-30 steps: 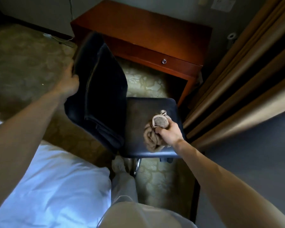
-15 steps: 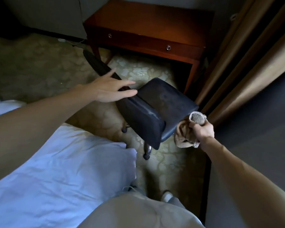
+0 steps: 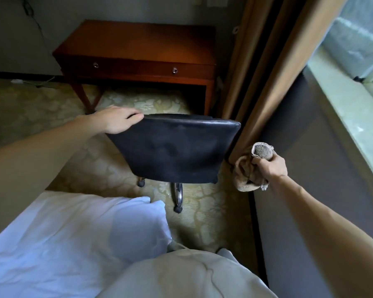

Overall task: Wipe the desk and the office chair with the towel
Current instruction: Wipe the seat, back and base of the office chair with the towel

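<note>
At centre, the left hand (image 3: 116,120) grips the chair (image 3: 174,151) by its top corner; the right hand (image 3: 271,166), mid-right, clutches the bunched towel (image 3: 244,176) near it. Best brace the chair firmly and wipe in overlapping strokes.

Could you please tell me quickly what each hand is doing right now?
Left hand: grips the office chair backrest's top corner.
Right hand: holds the bunched towel.

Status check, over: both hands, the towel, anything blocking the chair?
Left hand holds the top corner of the office chair. Right hand grips the bunched towel, off the chair, beside the curtain. Nothing between towel and chair back.
</note>
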`<state>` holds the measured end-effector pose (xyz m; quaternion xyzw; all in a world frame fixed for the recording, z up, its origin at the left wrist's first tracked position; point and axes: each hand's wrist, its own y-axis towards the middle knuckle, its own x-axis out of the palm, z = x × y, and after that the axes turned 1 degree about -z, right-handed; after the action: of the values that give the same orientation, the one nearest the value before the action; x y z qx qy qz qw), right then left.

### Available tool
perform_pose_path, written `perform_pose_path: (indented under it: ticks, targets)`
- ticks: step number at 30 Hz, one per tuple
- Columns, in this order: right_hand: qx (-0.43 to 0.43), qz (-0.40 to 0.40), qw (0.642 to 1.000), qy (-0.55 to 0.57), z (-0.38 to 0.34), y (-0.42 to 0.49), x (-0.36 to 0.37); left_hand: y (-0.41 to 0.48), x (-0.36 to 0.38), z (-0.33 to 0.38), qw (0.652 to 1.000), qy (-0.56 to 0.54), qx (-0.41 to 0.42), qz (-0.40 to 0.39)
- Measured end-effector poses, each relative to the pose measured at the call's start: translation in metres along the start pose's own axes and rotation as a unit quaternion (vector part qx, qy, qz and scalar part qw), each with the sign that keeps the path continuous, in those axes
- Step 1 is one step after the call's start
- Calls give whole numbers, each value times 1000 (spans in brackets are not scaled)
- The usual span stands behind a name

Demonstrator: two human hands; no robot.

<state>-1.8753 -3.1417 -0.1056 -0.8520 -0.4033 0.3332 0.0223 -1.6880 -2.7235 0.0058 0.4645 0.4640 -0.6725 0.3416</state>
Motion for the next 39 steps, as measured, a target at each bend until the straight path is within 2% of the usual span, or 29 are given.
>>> perform_pose_path:
  ticks: [8, 17, 24, 28, 31, 34, 36, 39]
  targets:
    - [5, 15, 1000, -14, 18, -9, -22, 8, 20, 22, 999, -35, 31, -2]
    - [-10, 18, 1000, 24, 19, -20, -5, 14, 41, 54, 996, -56, 50, 49]
    - [26, 20, 998, 58, 4, -6, 4, 14, 54, 76, 990, -10, 44, 134]
    - [44, 19, 995, 91, -13, 21, 11, 18, 62, 100, 985, -2, -12, 174]
    - [6, 25, 992, 122, -25, 41, 13, 30, 58, 151, 986, -19, 11, 168]
    - [-85, 45, 984, 150, -33, 66, 15, 60, 57, 220, 983, 8, 61, 175]
    - [-153, 56, 973, 164, -36, 86, 15, 83, 64, 261, 973, 39, 68, 219]
    - [-256, 87, 947, 175, -35, 113, 19, 99, 81, 296, 938, 83, 93, 323]
